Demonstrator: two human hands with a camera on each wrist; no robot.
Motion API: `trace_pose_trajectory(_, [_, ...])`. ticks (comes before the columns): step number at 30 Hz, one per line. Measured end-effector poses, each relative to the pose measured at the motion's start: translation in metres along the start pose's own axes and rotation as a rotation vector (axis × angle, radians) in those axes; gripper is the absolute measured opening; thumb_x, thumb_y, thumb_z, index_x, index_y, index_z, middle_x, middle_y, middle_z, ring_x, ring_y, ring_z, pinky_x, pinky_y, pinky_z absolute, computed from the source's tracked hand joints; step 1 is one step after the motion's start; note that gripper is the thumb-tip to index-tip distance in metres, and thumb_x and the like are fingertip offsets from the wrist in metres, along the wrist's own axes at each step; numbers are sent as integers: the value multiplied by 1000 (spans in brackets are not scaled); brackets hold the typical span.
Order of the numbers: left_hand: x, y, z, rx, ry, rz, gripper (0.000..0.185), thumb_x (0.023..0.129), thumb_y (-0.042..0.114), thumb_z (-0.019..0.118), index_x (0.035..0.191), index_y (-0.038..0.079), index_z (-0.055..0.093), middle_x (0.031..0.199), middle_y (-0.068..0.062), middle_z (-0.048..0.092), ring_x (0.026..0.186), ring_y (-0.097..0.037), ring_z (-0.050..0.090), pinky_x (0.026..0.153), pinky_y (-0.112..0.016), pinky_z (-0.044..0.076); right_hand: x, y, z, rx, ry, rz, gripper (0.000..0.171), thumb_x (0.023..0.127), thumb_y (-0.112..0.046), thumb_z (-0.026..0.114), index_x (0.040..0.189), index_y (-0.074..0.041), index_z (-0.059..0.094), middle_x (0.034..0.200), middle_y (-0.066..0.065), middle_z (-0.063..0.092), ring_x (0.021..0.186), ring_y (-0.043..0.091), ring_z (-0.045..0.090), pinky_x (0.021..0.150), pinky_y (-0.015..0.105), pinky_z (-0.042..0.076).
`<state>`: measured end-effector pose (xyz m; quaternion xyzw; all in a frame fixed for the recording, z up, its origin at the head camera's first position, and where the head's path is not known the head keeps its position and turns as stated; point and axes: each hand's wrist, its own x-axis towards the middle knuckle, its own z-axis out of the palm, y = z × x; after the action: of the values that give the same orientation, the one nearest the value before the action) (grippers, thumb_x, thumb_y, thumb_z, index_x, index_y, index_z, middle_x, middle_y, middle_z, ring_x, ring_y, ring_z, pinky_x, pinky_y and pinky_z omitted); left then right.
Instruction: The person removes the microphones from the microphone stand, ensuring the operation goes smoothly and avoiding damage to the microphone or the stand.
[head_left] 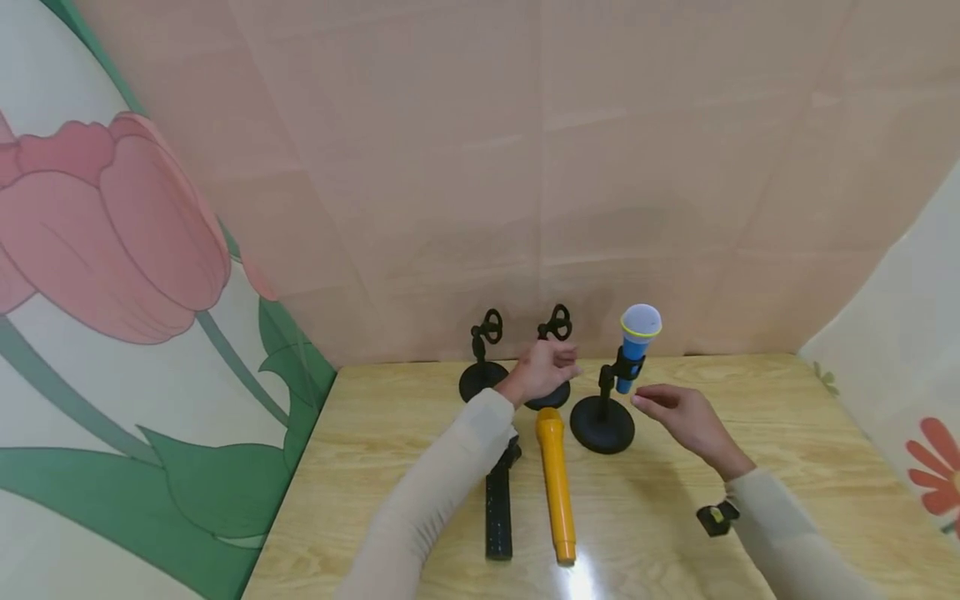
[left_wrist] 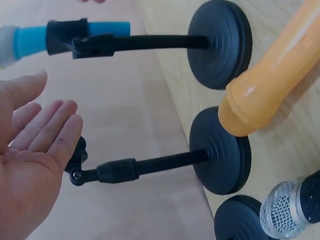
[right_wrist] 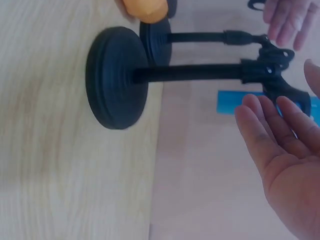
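Note:
A blue microphone [head_left: 633,354] with a pale head sits in the clip of the right-hand black stand [head_left: 602,425]. Close by its lower end is my right hand [head_left: 693,421], fingers fairly straight and holding nothing. My left hand [head_left: 538,372] is at the middle stand [left_wrist: 170,162], partly covering it in the head view; its palm is bare in the left wrist view. In front of the stands lie an orange microphone [head_left: 557,487] and a black microphone [head_left: 498,508], whose silver mesh head [left_wrist: 282,212] shows in the left wrist view, my sleeve hiding it from above.
A third black stand [head_left: 482,379] with a bare clip stands at the back left. The wooden table [head_left: 750,400] meets a pinkish cloth backdrop [head_left: 465,208]. A flower-painted wall [head_left: 105,242] rises on the left, another on the right.

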<state>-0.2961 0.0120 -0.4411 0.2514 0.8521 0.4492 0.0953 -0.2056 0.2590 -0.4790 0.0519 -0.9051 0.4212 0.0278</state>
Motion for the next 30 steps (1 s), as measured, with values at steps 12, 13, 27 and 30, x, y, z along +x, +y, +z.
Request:
trace_pose_trajectory(12, [-1,2,14,-22,24,0,46,93,14,72,138,10,61,126,-6,68,111,-16,66,91,-19,51,7,-8,-24,-20,7,-12,57,102,-38,59,132,9,57,129,29,61,115,47,59,91,59,51])
trace_pose_trajectory(13, [-1,2,15,-26,25,1,46,93,14,72,137,9,61,126,-6,68,111,-16,66,90,-19,51,7,-9,-25,-20,4,-7,58,102,-39,58,133,10,56,130,30,60,116,47,58,91,59,50])
trace_pose_trajectory(27, [1,5,27,-42,55,-23,46,93,15,73,137,9,61,126,-5,68,112,-20,66,93,-22,50,18,-8,-36,-36,53,-38,60,100,-39,60,134,10,55,129,31,60,117,49,57,90,59,50])
trace_pose_trajectory(30, [2,5,30,-58,67,-31,46,92,15,74,137,8,62,125,-4,69,112,-20,66,91,-21,51,22,-10,-37,-31,58,-48,59,100,-38,61,134,11,55,129,31,59,116,49,58,89,58,51])
